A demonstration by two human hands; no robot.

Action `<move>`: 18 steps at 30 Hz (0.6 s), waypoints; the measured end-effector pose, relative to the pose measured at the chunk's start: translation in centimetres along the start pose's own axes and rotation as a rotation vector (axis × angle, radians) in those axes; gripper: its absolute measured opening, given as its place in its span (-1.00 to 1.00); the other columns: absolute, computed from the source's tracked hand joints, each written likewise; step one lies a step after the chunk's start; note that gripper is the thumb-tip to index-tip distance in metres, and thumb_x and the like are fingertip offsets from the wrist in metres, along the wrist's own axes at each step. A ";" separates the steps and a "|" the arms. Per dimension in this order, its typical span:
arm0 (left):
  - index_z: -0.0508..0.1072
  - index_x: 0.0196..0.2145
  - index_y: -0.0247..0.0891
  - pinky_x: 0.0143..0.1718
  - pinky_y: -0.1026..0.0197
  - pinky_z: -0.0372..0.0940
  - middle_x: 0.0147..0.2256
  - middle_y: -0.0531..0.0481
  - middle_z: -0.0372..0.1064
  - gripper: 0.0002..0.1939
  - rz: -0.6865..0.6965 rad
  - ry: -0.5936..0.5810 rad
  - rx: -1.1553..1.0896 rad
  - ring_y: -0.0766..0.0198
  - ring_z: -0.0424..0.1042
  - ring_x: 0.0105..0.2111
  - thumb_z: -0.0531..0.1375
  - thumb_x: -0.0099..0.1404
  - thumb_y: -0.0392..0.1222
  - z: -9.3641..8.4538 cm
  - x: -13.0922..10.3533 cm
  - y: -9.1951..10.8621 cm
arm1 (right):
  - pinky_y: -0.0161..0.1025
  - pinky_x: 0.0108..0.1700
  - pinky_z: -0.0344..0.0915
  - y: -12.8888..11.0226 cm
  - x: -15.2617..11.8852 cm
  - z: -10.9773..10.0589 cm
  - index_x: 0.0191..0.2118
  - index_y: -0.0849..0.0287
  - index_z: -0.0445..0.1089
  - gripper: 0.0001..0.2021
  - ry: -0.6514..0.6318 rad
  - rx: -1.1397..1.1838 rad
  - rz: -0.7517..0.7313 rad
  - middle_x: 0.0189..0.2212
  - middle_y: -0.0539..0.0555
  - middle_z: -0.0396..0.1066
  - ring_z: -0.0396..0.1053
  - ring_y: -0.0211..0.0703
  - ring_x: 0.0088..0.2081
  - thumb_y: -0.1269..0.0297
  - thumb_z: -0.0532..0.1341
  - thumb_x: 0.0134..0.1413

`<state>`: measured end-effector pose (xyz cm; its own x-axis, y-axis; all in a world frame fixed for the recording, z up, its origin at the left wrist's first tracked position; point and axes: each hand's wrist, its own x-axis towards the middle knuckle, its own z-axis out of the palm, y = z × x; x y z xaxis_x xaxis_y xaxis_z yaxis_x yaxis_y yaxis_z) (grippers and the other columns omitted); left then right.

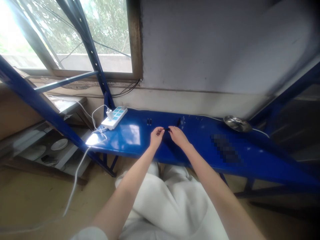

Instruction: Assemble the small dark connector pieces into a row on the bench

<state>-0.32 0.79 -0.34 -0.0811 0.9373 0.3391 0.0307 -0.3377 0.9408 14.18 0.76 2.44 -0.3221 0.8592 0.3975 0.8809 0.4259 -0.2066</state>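
Note:
My left hand [157, 135] and my right hand [177, 136] meet over the blue table, fingertips pinched on opposite ends of a small, thin black piece [166, 129]. Its exact kind is too small to make out. Just beyond my left hand, two short dark cylinders [149, 122] stand or lie side by side. Past my right hand are another small black piece [178, 121] and several tiny clear pieces [183, 122].
The blue table [155, 150] runs along a wall below a window. On its left lies a white power strip [115, 117] with a plugged-in charger and cable. To the right are a shiny metal dish [237, 123] and a blurred-out dark object [226, 148]. Blue metal posts [92, 50] rise at the left.

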 end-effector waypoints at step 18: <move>0.29 -0.30 -0.27 -0.50 0.35 0.17 -0.48 0.06 0.28 -0.79 -0.147 0.343 -0.174 0.45 0.24 -0.58 0.03 0.25 -0.07 -0.3 -0.2 0.5 | -0.32 -0.28 0.25 -2.5 7.8 5.5 -0.35 0.22 0.36 -0.88 0.001 0.409 0.383 -0.35 0.08 0.43 0.36 -0.23 -0.33 0.31 0.14 -0.03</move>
<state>-0.63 0.37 0.01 -0.3999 0.9035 0.1541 -0.1721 -0.2392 0.9556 7.53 7.93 1.13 -0.0053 0.9740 0.2266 0.7286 0.1590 -0.6663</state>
